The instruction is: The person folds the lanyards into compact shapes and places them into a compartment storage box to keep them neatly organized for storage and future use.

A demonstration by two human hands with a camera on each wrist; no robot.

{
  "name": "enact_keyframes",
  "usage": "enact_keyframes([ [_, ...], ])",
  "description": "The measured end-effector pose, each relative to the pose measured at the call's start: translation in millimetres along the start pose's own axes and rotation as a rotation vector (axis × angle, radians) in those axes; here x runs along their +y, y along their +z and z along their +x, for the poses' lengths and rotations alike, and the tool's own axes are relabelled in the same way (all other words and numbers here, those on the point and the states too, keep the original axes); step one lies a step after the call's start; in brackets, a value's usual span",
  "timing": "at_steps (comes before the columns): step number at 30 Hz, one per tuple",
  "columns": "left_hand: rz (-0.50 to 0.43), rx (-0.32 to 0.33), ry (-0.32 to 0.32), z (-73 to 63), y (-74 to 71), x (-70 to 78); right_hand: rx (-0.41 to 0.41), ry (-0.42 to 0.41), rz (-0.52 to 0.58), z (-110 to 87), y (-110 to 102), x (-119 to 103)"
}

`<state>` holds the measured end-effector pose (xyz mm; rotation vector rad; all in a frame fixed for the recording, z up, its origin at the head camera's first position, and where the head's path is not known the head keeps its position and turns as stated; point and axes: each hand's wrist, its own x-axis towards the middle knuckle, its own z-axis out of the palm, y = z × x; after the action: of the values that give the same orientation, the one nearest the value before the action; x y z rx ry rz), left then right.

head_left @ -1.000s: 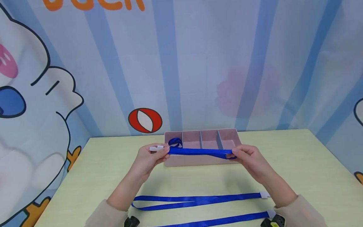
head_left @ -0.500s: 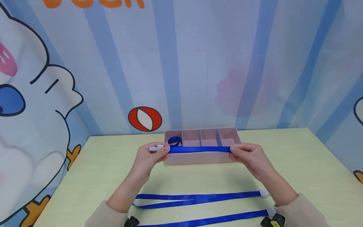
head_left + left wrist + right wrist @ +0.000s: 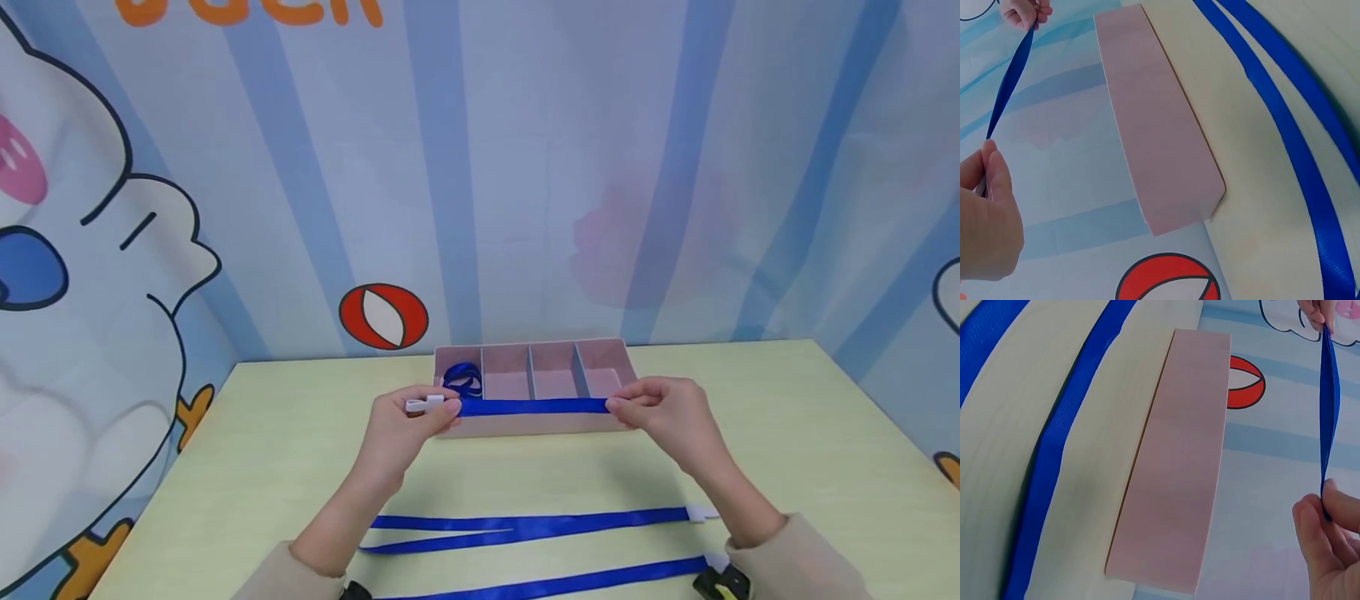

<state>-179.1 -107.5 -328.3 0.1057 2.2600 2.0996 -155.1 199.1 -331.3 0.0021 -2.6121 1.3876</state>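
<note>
A folded blue lanyard (image 3: 532, 407) is stretched level between both hands, in front of the pink divided box (image 3: 525, 426). My left hand (image 3: 401, 429) pinches one end, where a white clip (image 3: 424, 404) sticks out past the thumb. With thumb and fingertips my right hand (image 3: 671, 417) pinches the other end. In the right wrist view the strap's layers (image 3: 1329, 394) bow slightly apart between the hands. Both hands are raised above the table, and the strap overlaps the box's front in the head view.
A coiled blue lanyard (image 3: 462, 380) lies in the box's leftmost compartment. Two more blue lanyards are laid out lengthwise on the table, a farther one (image 3: 585, 524) and a nearer one (image 3: 570, 582), white ends to the right. A printed curtain (image 3: 525, 167) hangs behind the table.
The strap's loose right end has been gathered into the right fingers, and its layers now line up. The left hand has shifted slightly right and down, so the stretched span is shorter.
</note>
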Motion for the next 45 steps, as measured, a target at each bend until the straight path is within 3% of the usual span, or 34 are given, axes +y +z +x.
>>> enact_keyframes([
  [3,-0.005,-0.002,-0.032,-1.5,4.3,-4.0,0.067,-0.084,-0.122,-2.0,1,-3],
  [8,-0.009,-0.001,-0.072,-2.9,12.2,-6.8,0.153,-0.183,-0.229,-4.3,4,-7],
  [17,-0.036,-0.013,-0.032,-7.2,22.8,0.8,0.169,-0.227,-0.275,-7.7,9,-18],
  [26,-0.054,-0.049,-0.004,-10.4,33.3,5.9,0.075,-0.124,-0.125,-6.8,8,-23],
  [34,-0.093,-0.110,0.015,-12.3,44.7,7.5,-0.054,-0.024,0.090,-6.6,10,-33],
  [45,-0.142,-0.180,0.038,-16.9,60.9,8.7,-0.151,-0.015,0.234,-10.2,18,-47],
])
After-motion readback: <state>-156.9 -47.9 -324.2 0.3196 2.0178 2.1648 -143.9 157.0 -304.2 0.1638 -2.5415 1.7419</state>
